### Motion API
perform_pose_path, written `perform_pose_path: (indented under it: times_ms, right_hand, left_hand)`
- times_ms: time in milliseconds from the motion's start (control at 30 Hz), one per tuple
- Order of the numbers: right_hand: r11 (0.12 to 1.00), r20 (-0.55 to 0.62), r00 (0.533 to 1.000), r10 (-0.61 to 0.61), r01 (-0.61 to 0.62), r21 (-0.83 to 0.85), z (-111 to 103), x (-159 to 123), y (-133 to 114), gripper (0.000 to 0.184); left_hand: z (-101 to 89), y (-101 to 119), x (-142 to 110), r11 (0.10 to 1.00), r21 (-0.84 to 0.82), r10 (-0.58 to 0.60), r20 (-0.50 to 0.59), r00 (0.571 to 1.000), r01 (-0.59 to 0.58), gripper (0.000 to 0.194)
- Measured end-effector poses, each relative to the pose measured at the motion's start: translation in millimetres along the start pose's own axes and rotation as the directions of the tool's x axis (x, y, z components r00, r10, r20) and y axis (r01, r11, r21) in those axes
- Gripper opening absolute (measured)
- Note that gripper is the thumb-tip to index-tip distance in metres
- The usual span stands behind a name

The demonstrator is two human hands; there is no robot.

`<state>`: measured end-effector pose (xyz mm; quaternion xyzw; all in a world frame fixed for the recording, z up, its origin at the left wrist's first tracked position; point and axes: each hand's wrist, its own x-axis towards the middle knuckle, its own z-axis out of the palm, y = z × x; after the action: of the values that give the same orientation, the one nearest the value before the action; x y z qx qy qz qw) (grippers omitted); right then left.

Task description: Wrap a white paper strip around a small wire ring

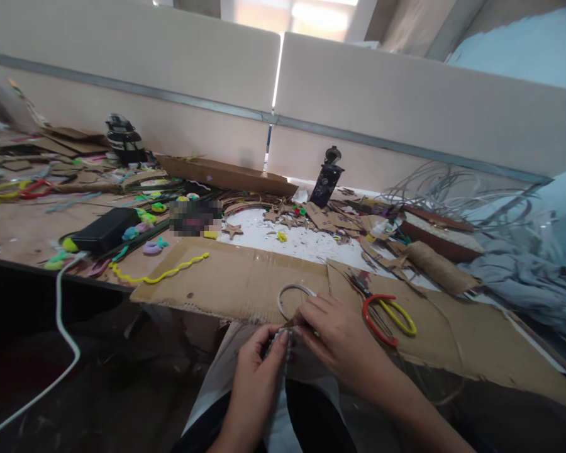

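Note:
At the table's front edge, my left hand (259,365) is closed, thumb on top, around a narrow pale grey-white strip (287,352) with a patterned surface. My right hand (332,324) meets it from the right, its fingers pinched together close to the left thumb. A small brown piece (288,323) shows between the two hands; which fingers grip it is hard to tell. Just beyond the right fingers, a thin white loop (280,302) curves over the cardboard sheet (245,283); its right end goes behind the hand.
Scissors (389,314) with red and yellow handles lie right of my right hand. A yellow wavy strip (165,275) and black box (106,229) with white cable are at left. Cardboard scraps, a twine roll (441,267) and dark bottle (327,179) stand farther back, before a partition.

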<state>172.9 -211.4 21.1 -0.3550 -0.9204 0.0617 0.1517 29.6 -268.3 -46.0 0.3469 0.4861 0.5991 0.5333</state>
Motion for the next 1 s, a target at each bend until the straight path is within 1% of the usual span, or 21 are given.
perform_pose_path:
  times_ms: [133,233,300,500,633,733,867,1000]
  right_hand:
    - [1.000,-0.007,1.000,0.002,-0.001,0.020,1.4,-0.5,1.6,0.010]
    - [0.997,-0.015,0.999,0.030,-0.029,0.078,1.8,-2.1,3.6,0.009]
    - [0.988,-0.025,0.997,0.068,-0.064,0.138,1.4,-3.3,4.5,0.010]
    - [0.932,-0.023,0.985,0.171,-0.154,0.329,1.8,-6.6,4.9,0.012]
    - [0.890,-0.046,0.965,0.259,-0.220,0.399,6.6,-7.9,8.2,0.010]
    - [0.855,-0.039,0.950,0.311,-0.262,0.447,10.8,-8.1,11.9,0.009]
    - [0.823,-0.019,0.944,0.329,-0.276,0.497,13.3,-8.0,14.1,0.009]
    - [0.821,-0.027,0.947,0.321,-0.264,0.507,14.7,-8.7,14.9,0.011]
  left_hand:
    - [-1.4,-2.6,1.0,1.000,0.024,0.007,-0.006,1.000,-0.007,0.019]
    - [-2.3,-5.0,1.7,1.000,0.025,0.016,-0.008,1.000,-0.016,0.020]
    - [-2.3,-5.9,2.2,1.000,0.007,0.015,-0.017,1.000,-0.015,0.021]
    - [-2.1,-7.6,2.5,0.996,-0.076,-0.057,-0.012,0.998,0.056,0.023]
    - [-2.4,-9.4,0.9,0.993,-0.086,-0.079,-0.009,0.997,0.078,0.024]
    - [-2.8,-10.0,-0.6,0.994,-0.062,-0.087,-0.007,0.996,0.087,0.025]
    - [-3.4,-10.6,-1.0,0.995,-0.053,-0.091,-0.004,0.996,0.090,0.026]
    - [-3.1,-12.6,-0.5,0.991,-0.072,-0.114,0.002,0.994,0.113,0.026]
